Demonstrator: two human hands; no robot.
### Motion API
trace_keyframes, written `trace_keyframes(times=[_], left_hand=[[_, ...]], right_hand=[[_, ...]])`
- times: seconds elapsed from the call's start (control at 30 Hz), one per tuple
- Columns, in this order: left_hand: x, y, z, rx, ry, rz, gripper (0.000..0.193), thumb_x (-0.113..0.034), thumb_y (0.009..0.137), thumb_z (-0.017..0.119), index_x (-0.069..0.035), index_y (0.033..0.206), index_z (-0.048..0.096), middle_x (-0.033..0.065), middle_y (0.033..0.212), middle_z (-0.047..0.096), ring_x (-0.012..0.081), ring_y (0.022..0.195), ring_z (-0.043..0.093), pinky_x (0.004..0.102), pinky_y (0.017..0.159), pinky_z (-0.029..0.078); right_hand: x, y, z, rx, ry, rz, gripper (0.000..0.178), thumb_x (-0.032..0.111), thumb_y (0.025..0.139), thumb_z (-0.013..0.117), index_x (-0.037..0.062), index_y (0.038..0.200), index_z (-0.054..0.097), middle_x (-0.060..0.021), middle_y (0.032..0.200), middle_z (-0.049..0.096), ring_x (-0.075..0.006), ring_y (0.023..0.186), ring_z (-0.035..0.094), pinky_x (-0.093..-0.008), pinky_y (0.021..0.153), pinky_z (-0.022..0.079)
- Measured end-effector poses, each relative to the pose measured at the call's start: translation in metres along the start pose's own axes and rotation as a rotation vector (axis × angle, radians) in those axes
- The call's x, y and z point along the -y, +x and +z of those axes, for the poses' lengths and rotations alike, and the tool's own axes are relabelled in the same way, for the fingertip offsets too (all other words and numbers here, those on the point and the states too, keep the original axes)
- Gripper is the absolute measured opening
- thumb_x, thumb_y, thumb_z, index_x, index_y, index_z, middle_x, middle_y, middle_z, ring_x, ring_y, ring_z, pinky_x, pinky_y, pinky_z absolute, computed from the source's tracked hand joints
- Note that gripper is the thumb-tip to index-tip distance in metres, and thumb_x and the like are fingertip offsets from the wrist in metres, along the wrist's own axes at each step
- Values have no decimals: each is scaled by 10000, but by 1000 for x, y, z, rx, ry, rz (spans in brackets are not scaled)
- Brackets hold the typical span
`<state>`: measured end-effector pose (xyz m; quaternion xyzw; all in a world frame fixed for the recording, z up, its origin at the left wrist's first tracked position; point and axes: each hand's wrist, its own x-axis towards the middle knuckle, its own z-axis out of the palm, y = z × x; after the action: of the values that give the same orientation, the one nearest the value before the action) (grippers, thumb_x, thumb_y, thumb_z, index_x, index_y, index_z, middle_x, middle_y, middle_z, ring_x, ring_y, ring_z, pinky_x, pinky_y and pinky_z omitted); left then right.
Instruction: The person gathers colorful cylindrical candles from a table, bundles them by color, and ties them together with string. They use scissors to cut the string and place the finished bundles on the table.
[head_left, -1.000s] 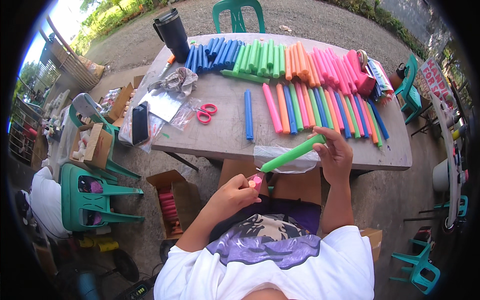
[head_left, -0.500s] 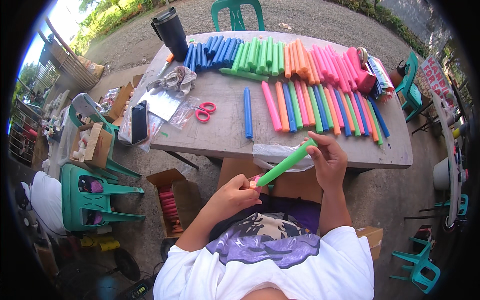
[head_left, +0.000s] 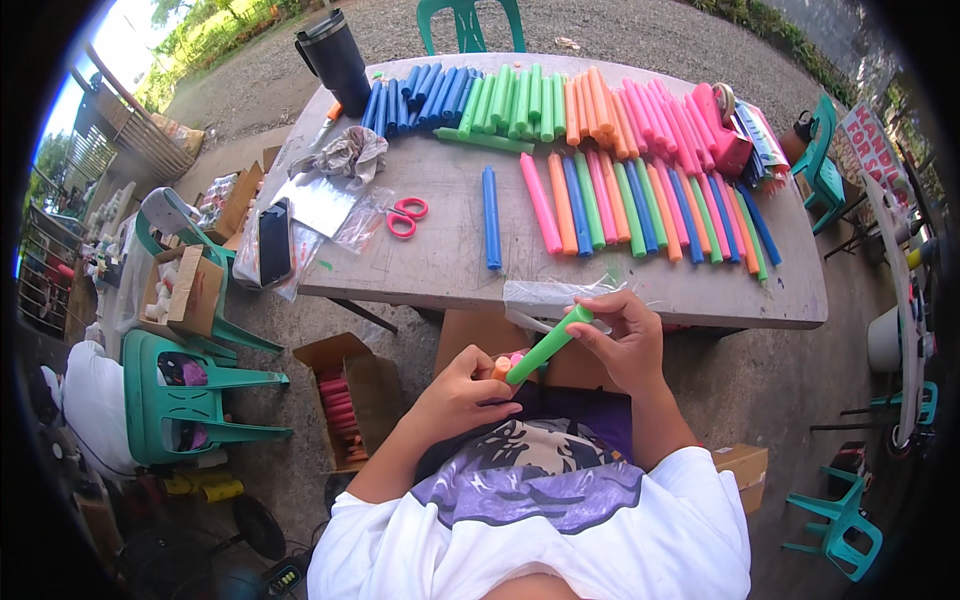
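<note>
Clearly we work over our lap, just below the tabletop (head_left: 420,270) edge, with many coloured tubes in two rows on top — too many to count surely. One green tube (head_left: 548,345) slants between our hands: the right hand (head_left: 622,345) grip pinches its upper end, the left hand (head_left: 462,398) closes round its lower end. We judge steady fingertip holds best. One pair of scissors (head_left: 405,216) lies nearby.

Outdoors in daylight, on a gravel yard (head_left: 640,30). Grey table (head_left: 450,250), green plastic chairs (head_left: 185,390) stacked left, cardboard boxes (head_left: 345,390) underneath, maybe a fence (head_left: 110,140) far left.
</note>
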<state>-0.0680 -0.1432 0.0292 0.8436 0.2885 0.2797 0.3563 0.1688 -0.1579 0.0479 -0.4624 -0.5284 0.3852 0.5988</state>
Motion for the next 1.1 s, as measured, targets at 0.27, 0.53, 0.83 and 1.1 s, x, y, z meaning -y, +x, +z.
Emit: trace_keyframes(times=[0.27,0.53,0.83,1.1], left_hand=[[5,-4,13,-91,13,44,234,-113,657,820,-126,835,669,48,877,390,192,782,460,315,682,449],[34,-18,45,-307,8,121,289,41,713,739,-124,869,559,78,1028,340,157,750,467,264,595,447],[50,-26,50,-410,-3,51,347,-47,708,803,-179,873,528,83,1076,376,176,901,451,261,700,428],[51,-32,59,-380,25,134,376,-2,693,792,-182,935,568,109,1153,359,188,853,518,282,730,500]], right_hand=[[-17,-21,27,134,-144,71,225,-10,766,738,-14,918,572,-125,971,650,-163,910,648,-282,795,547],[-24,-24,44,319,-317,4,214,151,766,741,34,910,635,-95,985,659,-229,926,630,-338,850,494],[-25,-24,29,369,-398,-47,137,145,785,691,73,901,671,-110,1151,576,-269,1079,537,-385,929,435],[-18,-21,28,500,-667,-134,161,186,805,662,61,903,692,-101,1061,611,-279,1016,563,-370,848,480]])
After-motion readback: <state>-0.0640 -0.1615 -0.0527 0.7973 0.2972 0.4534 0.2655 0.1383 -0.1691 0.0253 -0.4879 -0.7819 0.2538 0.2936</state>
